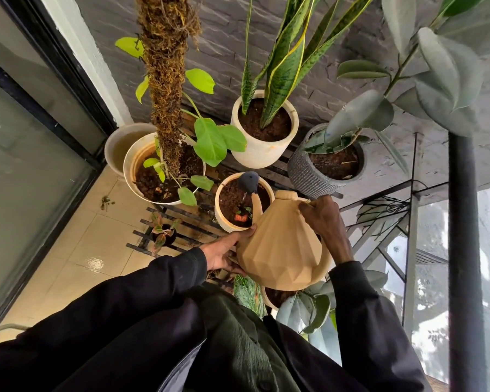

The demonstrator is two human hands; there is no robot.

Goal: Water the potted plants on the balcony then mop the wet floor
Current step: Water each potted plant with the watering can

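1. Right hand [323,222] curls its fingers round the handle at the top of the watering can [280,250].
2. Left hand [224,254] lies open against the can's lower side, with the fingers fairly straight.
3. The can is held tilted in the air, and its dark spout head [249,181] hangs over the soil of a small cream pot [225,223] on the slatted stand [153,239].
4. A white pot [260,157] and a grey pot [303,174] stand behind it.
5. A wet patch [95,263] shines on the tiled floor [77,230].

Your faceted tan plastic watering can [280,250], centre frame, looks matt. The round grey pot [306,174] at right is rough and ribbed. The cream floor tiles [77,250], lower left, shine glossy.
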